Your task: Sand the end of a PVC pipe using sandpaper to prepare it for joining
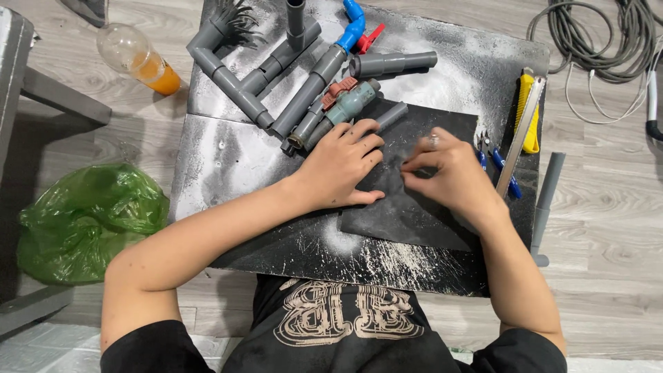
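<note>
A dark, rough rectangular sheet [414,200] lies near on the paint-spattered board [228,166], left hand [342,166] pressing it flat, right hand [449,173] pinching its middle, grey plastic pipes [304,76] beyond.

A sheet [407,207] lies flat on the board [228,166] in the middle of the frame. Both hands rest on the sheet, the left hand [342,166] beside the right hand [449,176]. Pipes [304,69] lie on the board above the hands. A saw [528,114] lies at the right edge. A bottle [138,59] lies on the floor, upper left. A bag [86,221] sits lower left. A hose [601,34] is coiled upper right.
</note>
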